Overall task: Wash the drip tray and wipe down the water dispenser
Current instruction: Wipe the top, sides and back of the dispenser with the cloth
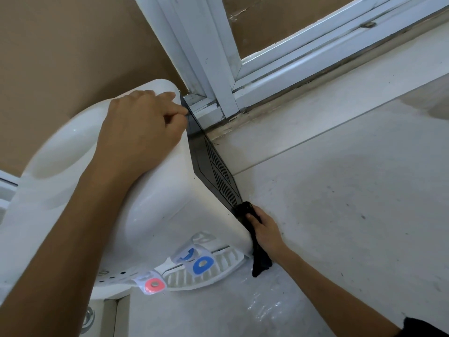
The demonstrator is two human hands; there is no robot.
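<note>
White plastic water dispenser [80, 171] at the left, standing on the pale counter [340, 190] with its back near the window frame [213, 69]; drip tray [206, 273] seated at the front under the red tap [153, 285] and blue tap [202, 263]. Left hand [141, 127] on the top rear corner, fingers curled over the edge and gripping the body to steady it. Further right, black vented side panel [216, 171]. Lower down, right hand [264, 229] clamped on a black cloth [255, 242], thumb and fingers closed round the bunched fabric, pressing it against the panel's lower edge, loose tail hanging toward the counter. Probably best to wipe in long strokes along the louvres, firm but flat, folding to a clean face, bracing the top so nothing rocks or slides.
</note>
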